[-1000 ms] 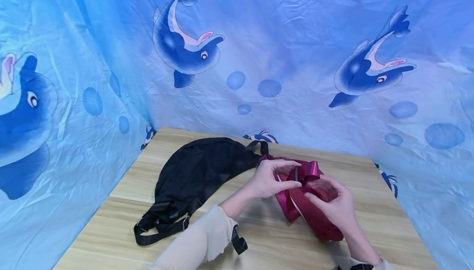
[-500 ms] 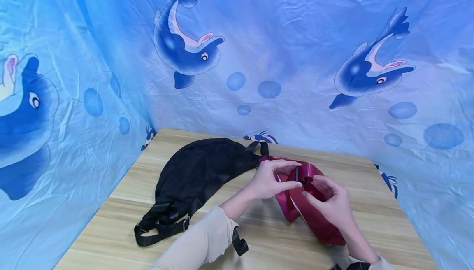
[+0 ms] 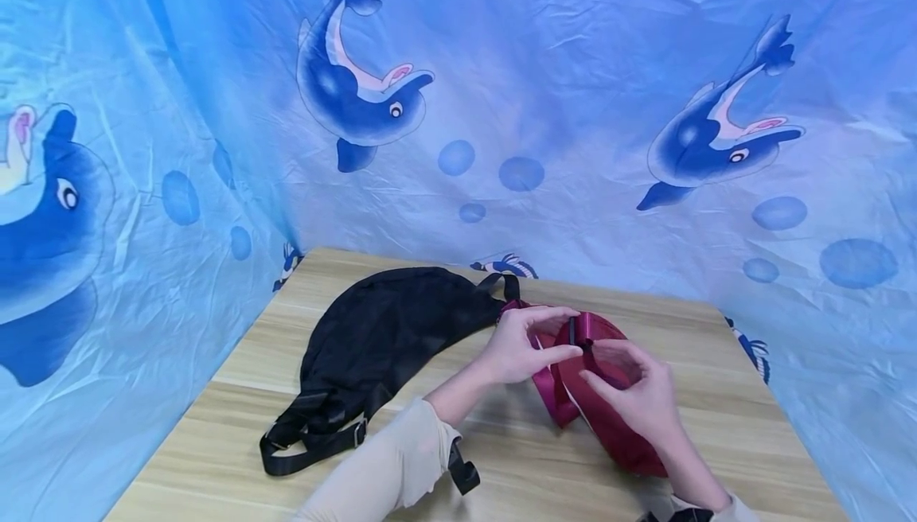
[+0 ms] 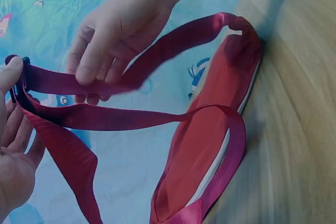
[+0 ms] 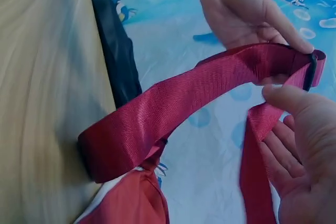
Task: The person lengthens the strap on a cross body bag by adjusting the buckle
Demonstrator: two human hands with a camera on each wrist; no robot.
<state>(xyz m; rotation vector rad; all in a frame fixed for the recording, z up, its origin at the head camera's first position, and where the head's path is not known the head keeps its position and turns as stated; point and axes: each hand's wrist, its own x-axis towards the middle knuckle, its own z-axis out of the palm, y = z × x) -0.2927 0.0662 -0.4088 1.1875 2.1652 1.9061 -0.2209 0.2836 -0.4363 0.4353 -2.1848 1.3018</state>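
My left hand (image 3: 521,347) pinches a black slide buckle (image 4: 22,80) on the dark red webbing strap (image 5: 173,95) of a red waist bag (image 3: 609,418). Close to its right, my right hand (image 3: 641,395) pinches the same strap between thumb and fingers, as the right wrist view shows. A loop of webbing (image 3: 585,326) stands just past the buckle. More strap hangs in loose folds below the hands. The bag lies on the table under my right hand, which hides part of it.
A black waist bag (image 3: 390,331) lies on the wooden table (image 3: 723,395) to the left, its strap (image 3: 308,462) looped at the near end. Its far end reaches the red bag. Blue dolphin-print cloth (image 3: 573,68) walls the back and sides.
The webbing loop past the buckle has become smaller. My right hand has shifted slightly left toward my left hand, which keeps its place on the buckle. The black bag has not moved.
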